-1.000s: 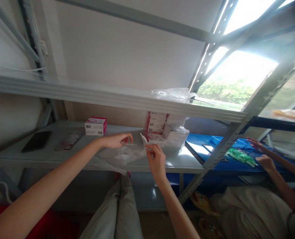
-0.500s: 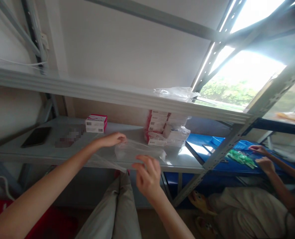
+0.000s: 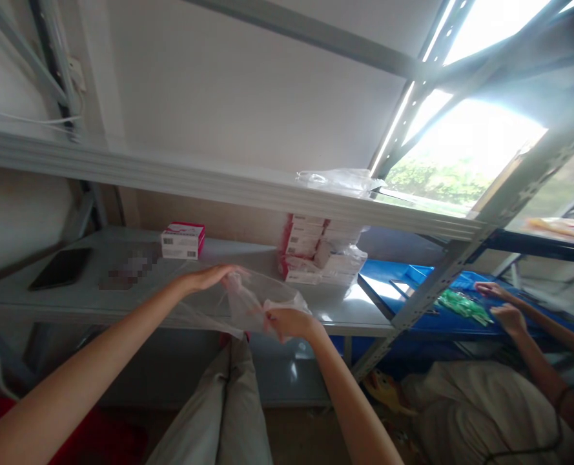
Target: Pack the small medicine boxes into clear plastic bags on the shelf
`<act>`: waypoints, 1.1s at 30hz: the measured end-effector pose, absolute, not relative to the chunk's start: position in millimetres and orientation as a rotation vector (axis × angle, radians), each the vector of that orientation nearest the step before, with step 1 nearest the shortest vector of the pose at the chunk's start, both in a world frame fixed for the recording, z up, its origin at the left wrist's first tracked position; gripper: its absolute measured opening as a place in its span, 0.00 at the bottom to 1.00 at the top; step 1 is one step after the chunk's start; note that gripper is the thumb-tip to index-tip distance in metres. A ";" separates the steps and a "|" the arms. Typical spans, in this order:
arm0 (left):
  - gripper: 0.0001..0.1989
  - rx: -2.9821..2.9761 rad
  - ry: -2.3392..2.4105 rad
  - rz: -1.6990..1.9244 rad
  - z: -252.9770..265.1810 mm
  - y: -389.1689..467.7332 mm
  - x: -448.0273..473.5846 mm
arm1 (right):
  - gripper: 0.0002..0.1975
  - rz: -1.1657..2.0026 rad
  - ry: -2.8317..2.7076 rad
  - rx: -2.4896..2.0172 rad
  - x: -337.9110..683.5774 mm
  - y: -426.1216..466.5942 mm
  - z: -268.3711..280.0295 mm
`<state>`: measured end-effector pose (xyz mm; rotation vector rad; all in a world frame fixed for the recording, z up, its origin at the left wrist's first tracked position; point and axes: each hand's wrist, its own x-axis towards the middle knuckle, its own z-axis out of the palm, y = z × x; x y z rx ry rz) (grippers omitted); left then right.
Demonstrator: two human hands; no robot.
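A clear plastic bag (image 3: 245, 301) hangs in front of me at the shelf's front edge. My left hand (image 3: 221, 276) is closed on its upper left rim, the fingertips partly veiled by the film. From the right, my right hand (image 3: 289, 321) reaches into the bag's mouth, with plastic around its fingers and wrist. Its fingers bend to the left and seem apart, blurred through the film. Behind the bag stand stacked white and pink boxes (image 3: 306, 239), some in clear wrap. One white and pink box (image 3: 181, 245) sits alone beyond my left forearm.
A dark flat tablet-like thing (image 3: 60, 268) lies at the left on the grey shelf (image 3: 117, 242). More clear plastic (image 3: 335, 181) rests on the upper shelf beam (image 3: 219, 190). At right, another person's hands (image 3: 509, 316) are near green items (image 3: 463, 305) on a blue surface.
My right hand has moved from in front of the bag into its mouth, and the bag has spread around it. My left hand keeps its hold on the rim.
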<state>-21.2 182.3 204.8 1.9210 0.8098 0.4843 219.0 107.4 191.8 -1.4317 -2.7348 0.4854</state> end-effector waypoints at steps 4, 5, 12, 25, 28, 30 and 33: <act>0.27 1.820 0.718 0.488 198.1 174.2 -8.9 | 0.22 0.443 -2.771 -1.230 202.7 115.8 201.7; 0.28 1.812 0.692 0.506 196.0 172.1 -6.2 | 0.21 0.358 -2.671 -1.197 197.2 118.4 201.1; 0.32 1.725 0.706 0.601 183.3 167.0 -4.7 | 0.14 1.068 -1.819 -0.844 172.7 124.0 170.6; 0.45 1.499 0.634 0.643 164.0 171.5 -13.7 | 0.14 1.014 -1.619 -0.766 152.1 117.5 134.6; 0.40 1.426 0.604 0.630 169.9 162.6 -9.2 | 0.12 0.955 -1.670 -0.755 154.3 126.1 130.7; 0.37 1.470 0.607 0.618 173.6 157.1 -6.5 | 0.11 0.945 -1.708 -0.735 159.4 132.0 134.1; 0.36 1.521 0.651 0.621 177.2 152.8 -3.8 | 0.14 0.880 -1.805 -0.689 168.3 139.4 144.5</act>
